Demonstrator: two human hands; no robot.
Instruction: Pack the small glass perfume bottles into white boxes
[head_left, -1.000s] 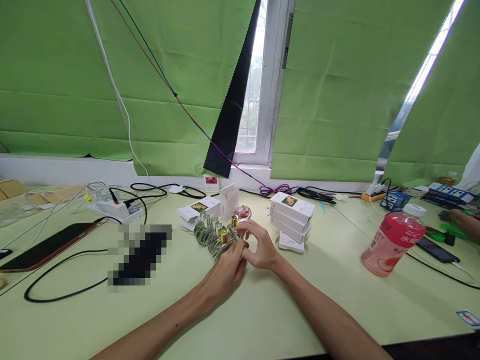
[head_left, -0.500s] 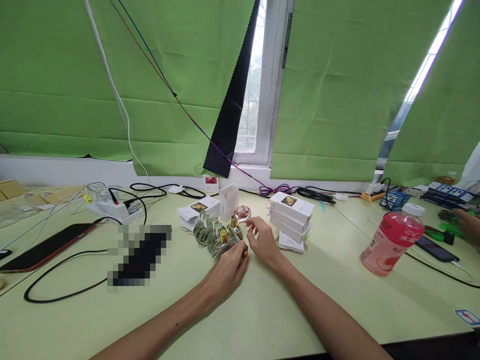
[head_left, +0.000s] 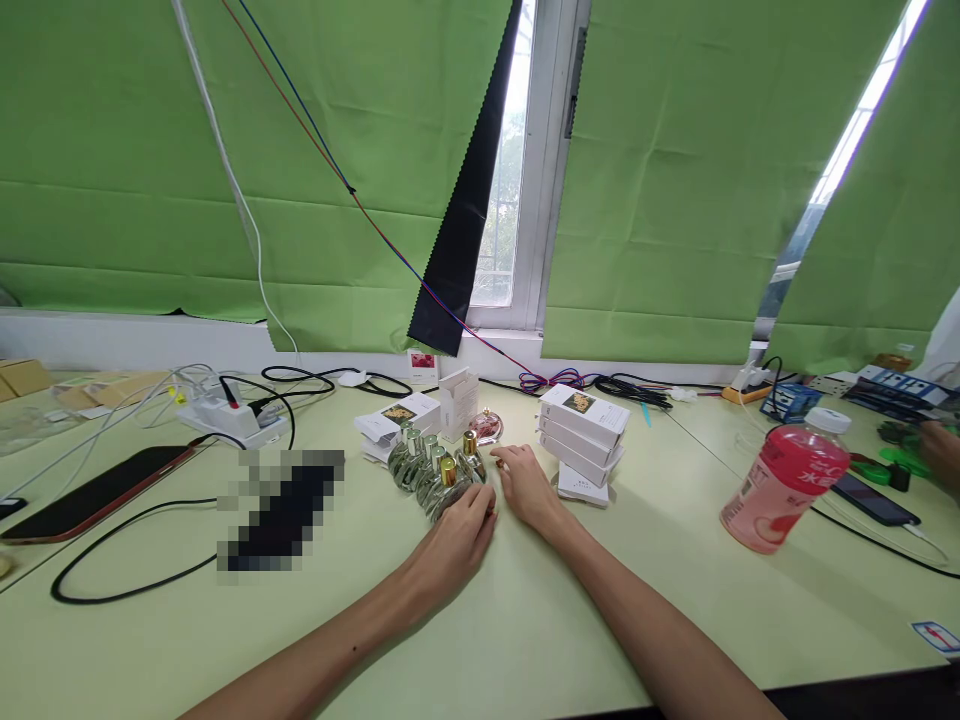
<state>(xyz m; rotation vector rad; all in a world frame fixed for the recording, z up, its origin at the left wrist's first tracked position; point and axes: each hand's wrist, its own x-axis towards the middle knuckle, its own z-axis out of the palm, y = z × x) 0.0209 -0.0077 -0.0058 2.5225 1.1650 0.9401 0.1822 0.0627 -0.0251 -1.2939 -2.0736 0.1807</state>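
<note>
Several small glass perfume bottles (head_left: 424, 474) with silvery and gold caps stand close together in rows on the table. At the near right end of the rows, my left hand (head_left: 466, 512) is closed, its fingers wrapped round a bottle that they mostly hide. Just to the right is my right hand (head_left: 527, 485), its fingers curled and drawn together. Something small and brownish shows at its fingertips, too small to name. Behind the bottles lies a round pinkish bottle (head_left: 487, 427) beside an upright white carton (head_left: 458, 404).
White boxes (head_left: 583, 425) are stacked right of my hands, and more white boxes (head_left: 397, 415) lie behind the bottles. A pink drink bottle (head_left: 784, 485) stands at right. Left are a phone (head_left: 97, 492), a power strip (head_left: 232, 418) and cables. Another person's hand (head_left: 941, 450) shows at far right.
My right hand's fingers have drawn together from a looser, spread pose. The brown-gold cap that showed at my left fingertips no longer shows there. My left hand has barely moved.
</note>
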